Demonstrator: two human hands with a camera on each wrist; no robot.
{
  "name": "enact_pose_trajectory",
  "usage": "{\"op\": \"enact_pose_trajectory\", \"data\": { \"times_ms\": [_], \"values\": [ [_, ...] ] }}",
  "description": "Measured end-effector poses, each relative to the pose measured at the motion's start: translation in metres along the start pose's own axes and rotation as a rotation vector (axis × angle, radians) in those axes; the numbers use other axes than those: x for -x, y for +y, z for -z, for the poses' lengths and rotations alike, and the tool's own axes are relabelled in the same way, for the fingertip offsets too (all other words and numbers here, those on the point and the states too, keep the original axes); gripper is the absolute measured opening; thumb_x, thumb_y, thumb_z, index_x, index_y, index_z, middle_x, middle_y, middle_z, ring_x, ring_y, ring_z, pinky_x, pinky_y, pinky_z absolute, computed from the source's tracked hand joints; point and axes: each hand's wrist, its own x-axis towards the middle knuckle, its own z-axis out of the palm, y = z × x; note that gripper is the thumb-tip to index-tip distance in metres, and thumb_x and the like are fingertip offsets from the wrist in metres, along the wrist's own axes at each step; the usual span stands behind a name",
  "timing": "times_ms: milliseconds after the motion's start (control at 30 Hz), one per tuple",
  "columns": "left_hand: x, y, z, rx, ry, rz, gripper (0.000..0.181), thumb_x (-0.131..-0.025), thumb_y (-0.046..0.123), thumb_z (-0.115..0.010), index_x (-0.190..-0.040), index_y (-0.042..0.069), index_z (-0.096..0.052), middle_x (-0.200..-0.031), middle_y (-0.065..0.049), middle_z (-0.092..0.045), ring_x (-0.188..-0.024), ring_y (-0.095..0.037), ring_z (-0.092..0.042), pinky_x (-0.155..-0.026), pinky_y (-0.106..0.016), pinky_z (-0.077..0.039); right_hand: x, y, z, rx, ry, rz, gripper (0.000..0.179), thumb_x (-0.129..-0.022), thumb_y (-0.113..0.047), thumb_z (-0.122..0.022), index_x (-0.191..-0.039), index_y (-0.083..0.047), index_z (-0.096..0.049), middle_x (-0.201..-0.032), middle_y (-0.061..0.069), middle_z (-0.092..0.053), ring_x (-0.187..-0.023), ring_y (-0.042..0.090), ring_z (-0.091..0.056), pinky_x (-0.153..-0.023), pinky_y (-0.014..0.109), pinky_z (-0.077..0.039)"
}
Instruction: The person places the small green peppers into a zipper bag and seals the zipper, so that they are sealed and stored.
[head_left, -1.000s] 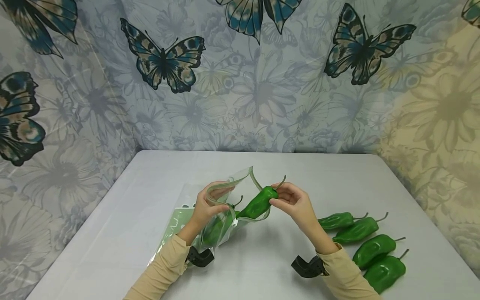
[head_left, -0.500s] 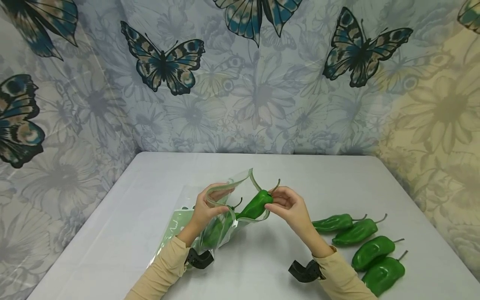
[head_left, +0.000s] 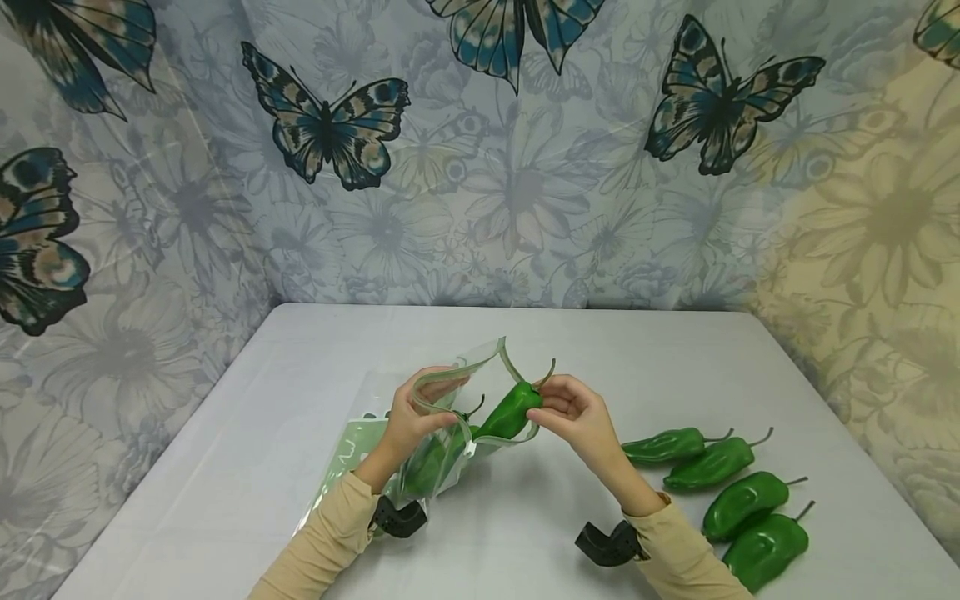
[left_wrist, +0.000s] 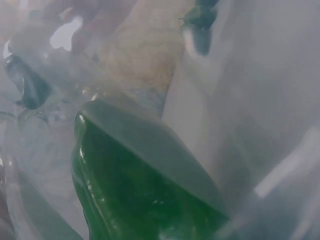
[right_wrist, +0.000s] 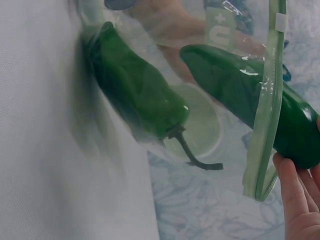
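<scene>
A clear zip bag (head_left: 480, 363) with a green zip strip stands with its mouth spread wide. My left hand (head_left: 408, 421) grips its rim on the left side, thumb in front and fingers behind. Inside lies one green pepper (right_wrist: 140, 87), its stem towards the mouth; through the plastic, a pepper (left_wrist: 140, 185) fills the lower left wrist view. My right hand (head_left: 577, 412) pinches a second green pepper (head_left: 510, 412) near its stem end. That pepper slants tip first through the mouth, with its tip half inside the bag and its stem end outside.
Several green peppers (head_left: 711, 463) lie on the white table (head_left: 637, 350) to the right, beside my right forearm. Flat bags with a green print (head_left: 356, 442) lie at the left under my left arm. A butterfly-patterned wall covering (head_left: 525, 200) rises behind the table.
My right hand has moved left and slightly down, pushing the pepper a little further into the bag. The left hand and the bag have stayed in place.
</scene>
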Motion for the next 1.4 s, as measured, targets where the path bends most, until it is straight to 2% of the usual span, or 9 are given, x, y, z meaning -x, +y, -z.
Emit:
{"op": "enact_pose_trajectory", "data": {
  "times_ms": [133, 433, 733, 900, 1167, 1400],
  "values": [
    [0.0, 0.0, 0.001, 0.003, 0.004, -0.001, 0.062, -0.077, 0.017, -0.071, -0.119, -0.016, -0.04, -0.118, -0.005, -0.056, -0.109, -0.021, -0.052, -0.094, -0.037, -0.037, -0.001, 0.001, -0.001, -0.004, -0.014, 0.002, 0.029, -0.075, 0.014, -0.063, -0.101, 0.017, -0.05, -0.095, 0.003, -0.061, -0.083, 0.014, -0.061, -0.071, 0.029, -0.052],
    [-0.001, 0.0, 0.0, 0.022, -0.003, -0.009, 0.057, -0.077, 0.016, -0.071, -0.121, -0.01, -0.044, -0.119, -0.007, -0.055, -0.11, -0.022, -0.051, -0.095, -0.038, -0.037, -0.001, 0.002, -0.005, 0.01, -0.039, 0.008, 0.03, -0.073, 0.015, -0.064, -0.1, 0.017, -0.051, -0.096, 0.001, -0.061, -0.083, 0.013, -0.06, -0.072, 0.029, -0.052],
    [-0.002, 0.002, 0.0, 0.003, -0.002, -0.012, 0.06, -0.077, 0.017, -0.071, -0.12, -0.013, -0.042, -0.118, -0.007, -0.055, -0.109, -0.021, -0.051, -0.095, -0.036, -0.038, -0.003, 0.002, -0.012, 0.047, -0.076, 0.009, 0.029, -0.073, 0.014, -0.066, -0.099, 0.015, -0.053, -0.092, 0.004, -0.059, -0.08, 0.013, -0.061, -0.07, 0.028, -0.052],
    [-0.001, 0.004, 0.0, -0.007, 0.008, -0.005, 0.06, -0.077, 0.018, -0.071, -0.12, -0.012, -0.043, -0.118, -0.006, -0.056, -0.109, -0.021, -0.051, -0.094, -0.036, -0.038, -0.004, 0.001, -0.014, 0.064, -0.08, -0.009, 0.029, -0.073, 0.013, -0.066, -0.099, 0.014, -0.054, -0.093, 0.011, -0.059, -0.081, 0.013, -0.061, -0.071, 0.028, -0.052],
    [-0.002, 0.003, 0.001, -0.01, 0.002, -0.013, 0.055, -0.077, 0.018, -0.071, -0.122, -0.003, -0.047, -0.118, -0.006, -0.056, -0.109, -0.021, -0.051, -0.095, -0.036, -0.038, -0.008, 0.0, -0.018, 0.059, -0.104, -0.042, 0.03, -0.073, 0.012, -0.067, -0.1, 0.013, -0.054, -0.097, 0.025, -0.056, -0.083, 0.015, -0.061, -0.072, 0.029, -0.052],
    [-0.001, 0.002, 0.001, -0.011, 0.001, -0.025, 0.057, -0.077, 0.018, -0.071, -0.119, -0.011, -0.045, -0.117, -0.007, -0.057, -0.109, -0.021, -0.052, -0.089, -0.036, -0.042, -0.009, -0.002, -0.019, 0.072, -0.121, -0.073, 0.03, -0.073, 0.01, -0.068, -0.1, 0.013, -0.054, -0.098, 0.025, -0.056, -0.083, 0.015, -0.061, -0.072, 0.03, -0.052]
  ]
}}
